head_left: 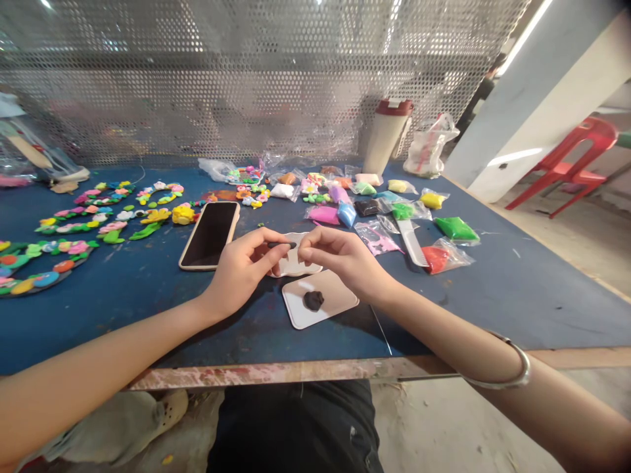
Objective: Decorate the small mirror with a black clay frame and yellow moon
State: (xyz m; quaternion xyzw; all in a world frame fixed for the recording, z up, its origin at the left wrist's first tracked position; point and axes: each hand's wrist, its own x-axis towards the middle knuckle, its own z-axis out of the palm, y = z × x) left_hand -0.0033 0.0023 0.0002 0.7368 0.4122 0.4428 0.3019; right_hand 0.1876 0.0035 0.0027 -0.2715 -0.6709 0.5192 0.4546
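Note:
Between the thumb and fingers of my left hand [246, 263] is a small dark roll of clay [282, 245]. My right hand [340, 257] is closed in a pinch just to its right, with the fingertips hiding whatever they may hold. Below the hands, a white rectangular board [300, 318] lies on the table and bears a black lump of clay [313, 301]. Partly covered by both hands is a second white piece with a wavy edge [298, 266]. A thin wire-like stick [382, 332] rests to the right of the board.
On the blue table [517, 289], a phone [210, 233] lies left of my hands. Colourful clay flower pieces [64, 266] spread farther left. Several clay packets, including a green one [457, 229], a white comb-like tool [412, 242] and a tumbler [387, 138] stand or lie behind and right.

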